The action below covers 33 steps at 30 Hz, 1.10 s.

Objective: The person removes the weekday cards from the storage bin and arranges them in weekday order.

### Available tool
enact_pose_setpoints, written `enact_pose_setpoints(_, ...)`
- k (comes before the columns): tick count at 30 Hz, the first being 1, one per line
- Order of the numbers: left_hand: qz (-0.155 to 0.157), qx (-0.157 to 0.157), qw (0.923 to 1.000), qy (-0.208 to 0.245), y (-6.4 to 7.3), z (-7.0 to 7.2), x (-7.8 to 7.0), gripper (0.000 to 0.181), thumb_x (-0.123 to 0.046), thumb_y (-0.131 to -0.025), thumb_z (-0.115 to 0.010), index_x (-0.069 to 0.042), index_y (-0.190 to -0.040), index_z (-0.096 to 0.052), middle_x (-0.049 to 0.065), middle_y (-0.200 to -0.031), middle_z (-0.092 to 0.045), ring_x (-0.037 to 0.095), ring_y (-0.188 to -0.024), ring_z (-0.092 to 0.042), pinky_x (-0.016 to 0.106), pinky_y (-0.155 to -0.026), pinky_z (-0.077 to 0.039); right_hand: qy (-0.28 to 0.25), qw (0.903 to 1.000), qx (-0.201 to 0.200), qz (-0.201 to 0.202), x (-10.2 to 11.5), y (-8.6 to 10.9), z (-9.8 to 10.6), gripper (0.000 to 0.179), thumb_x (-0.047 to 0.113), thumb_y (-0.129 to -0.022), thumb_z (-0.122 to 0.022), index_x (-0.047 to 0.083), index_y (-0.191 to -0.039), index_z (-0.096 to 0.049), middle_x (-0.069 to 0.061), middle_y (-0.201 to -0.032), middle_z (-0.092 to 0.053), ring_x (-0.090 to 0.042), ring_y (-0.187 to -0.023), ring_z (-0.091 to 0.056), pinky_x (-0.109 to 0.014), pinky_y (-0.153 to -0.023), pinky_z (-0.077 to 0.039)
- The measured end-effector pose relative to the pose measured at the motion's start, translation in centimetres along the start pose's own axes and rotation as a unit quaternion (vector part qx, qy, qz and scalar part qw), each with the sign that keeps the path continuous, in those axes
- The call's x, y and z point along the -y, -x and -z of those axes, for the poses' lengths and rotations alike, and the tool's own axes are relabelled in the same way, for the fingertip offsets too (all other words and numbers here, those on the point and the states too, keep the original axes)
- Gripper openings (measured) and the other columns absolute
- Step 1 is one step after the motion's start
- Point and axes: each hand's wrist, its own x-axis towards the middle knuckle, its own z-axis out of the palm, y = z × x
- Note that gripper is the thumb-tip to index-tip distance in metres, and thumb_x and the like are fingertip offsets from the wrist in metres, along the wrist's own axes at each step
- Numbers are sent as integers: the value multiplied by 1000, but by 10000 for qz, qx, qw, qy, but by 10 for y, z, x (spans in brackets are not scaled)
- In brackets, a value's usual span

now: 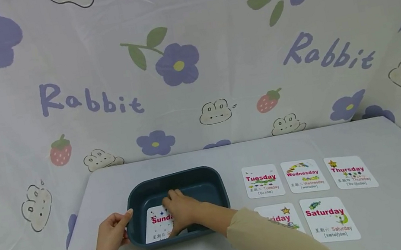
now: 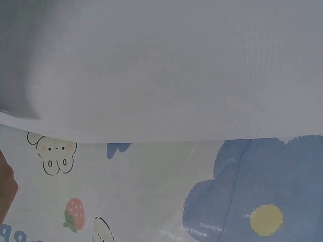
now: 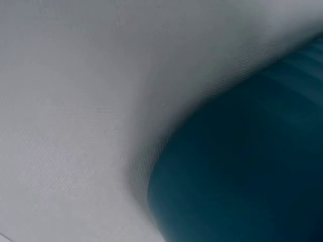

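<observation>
A dark teal box (image 1: 208, 176) sits at the left of the table in the head view. My left hand (image 1: 112, 235) grips its left wall, thumb over the rim and fingers outside. Inside lies a white card printed "Sunday" (image 1: 155, 226), partly hidden by my right hand (image 1: 182, 211). That hand reaches in over the box's right front, fingers at the card's upper right and thumb near its lower edge. The box (image 3: 227, 181) fills the lower right of the right wrist view. Only a sliver of hand (image 2: 6, 186) shows in the left wrist view.
Right of the box lie the Tuesday card (image 1: 264, 187), Wednesday card (image 1: 305, 178) and Thursday card (image 1: 352, 177) in a row. Nearer are the Friday card (image 1: 291, 215), partly covered by my right sleeve (image 1: 269, 236), and the Saturday card (image 1: 330, 222). A patterned cloth (image 1: 216, 74) hangs behind.
</observation>
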Motion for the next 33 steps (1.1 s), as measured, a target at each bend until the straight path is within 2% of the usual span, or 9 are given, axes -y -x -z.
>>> enact_pose_setpoints(9,-26,-19,10000,-2,0,1,0,37,-36,-90,-58,1,-90,-51,-1,-62,-44,12,-52,-45,22,-48,-47,-451,9987,-56,-229,5,1,-2,80,44,-60,-84,7,-123,-50,-6,-110,-45,-15,-98,-37,-22,-83,-40)
enact_pose_setpoints(15,-35,5,10000,6,0,2,0,36,-34,-90,-58,1,-89,-51,-1,-61,-44,12,-51,-45,22,-47,-47,-257,9994,35,-229,6,0,1,79,45,-60,-83,7,-121,-50,-5,-113,-43,-14,-99,-37,-21,-85,-40)
enact_pose_setpoints(21,-13,-8,10000,-2,0,1,0,36,-35,-89,-58,0,-89,-51,-1,-61,-44,12,-51,-45,22,-47,-47,-176,9995,269,-52,1,-1,5,80,45,-63,-82,10,-127,-49,-5,-122,-41,-14,-105,-37,-21,-87,-41)
enact_pose_setpoints(26,-24,-7,10000,-19,0,1,-1,38,-36,-89,-59,1,-90,-51,-1,-62,-44,12,-51,-46,22,-48,-47,-57,9990,431,71,-6,-1,7,83,45,-63,-82,13,-132,-49,-3,-125,-40,-14,-108,-37,-22,-85,-43)
enact_pose_setpoints(33,-34,9,10000,-17,1,1,0,36,-35,-89,-58,1,-88,-52,-1,-62,-44,12,-52,-45,23,-47,-47,-89,9990,425,124,-10,-1,8,84,44,-61,-83,14,-132,-49,-2,-127,-40,-13,-110,-37,-21,-86,-42)
